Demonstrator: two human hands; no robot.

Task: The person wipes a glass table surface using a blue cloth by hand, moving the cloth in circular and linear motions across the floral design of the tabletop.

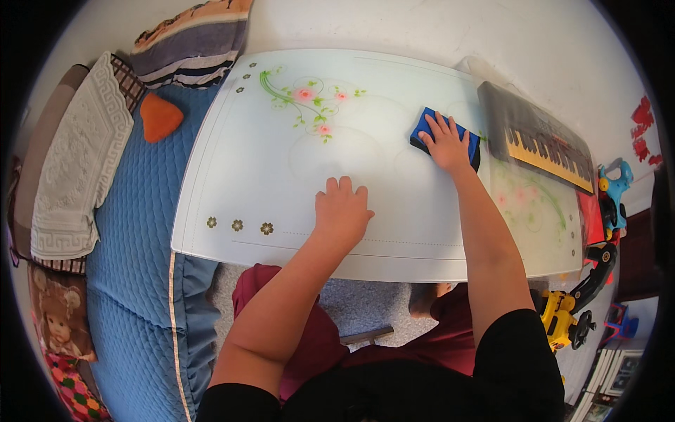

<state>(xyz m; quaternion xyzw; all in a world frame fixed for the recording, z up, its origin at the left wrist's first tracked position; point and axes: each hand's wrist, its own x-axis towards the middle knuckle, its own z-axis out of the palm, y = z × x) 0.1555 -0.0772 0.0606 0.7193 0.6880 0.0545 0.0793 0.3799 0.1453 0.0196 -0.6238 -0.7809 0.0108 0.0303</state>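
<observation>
A white table [394,204] with printed flowers lies before me. At its right part is a thick, blue-and-black pad [420,129], whose exact kind I cannot make out. My right hand [448,143] grips it from above, with the fingers spread over its blue top. My palm hides part of the pad. Nearer to me, my left hand [342,211] rests on the tabletop near the middle. Its fingers are bent and slightly apart, its thumb points right, and no object shows in it.
A covered keyboard [538,137] stands at the table's right end by the wall. On the left is a blue quilted bed or sofa [144,211] with an orange cushion [160,117] and a striped pillow [193,46]. Ride-on toys [557,320] stand at the right. My legs are below the table's front edge.
</observation>
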